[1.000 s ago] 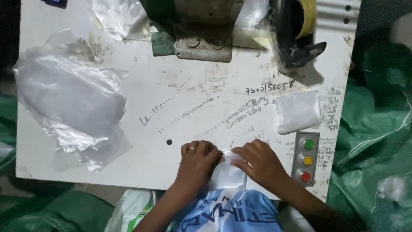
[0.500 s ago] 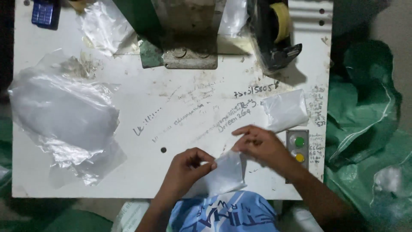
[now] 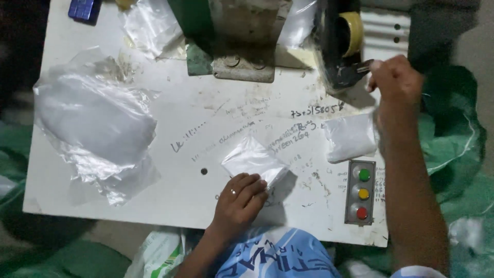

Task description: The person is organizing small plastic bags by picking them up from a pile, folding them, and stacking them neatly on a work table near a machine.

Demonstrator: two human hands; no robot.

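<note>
A small clear bag (image 3: 254, 160) is pinned on the desk (image 3: 170, 206) by the left hand (image 3: 239, 198); at two o'clock the tape dispenser (image 3: 342, 46) is reached by the right hand (image 3: 396, 77), fingers curled together; sealing is judged not yet done.

You are in a small packing workshop, shown by the scuffed white bench (image 3: 154, 170) scribbled with handwritten notes, the grey control box with green, yellow and red push buttons (image 3: 360, 192), the green metal machine base (image 3: 231, 36), heaped clear plastic bags (image 3: 95, 123) and green woven sacks (image 3: 458, 144) around it.

White table (image 3: 170, 206); clear bags (image 3: 98, 128); green, yellow, red buttons (image 3: 363, 193).
</note>
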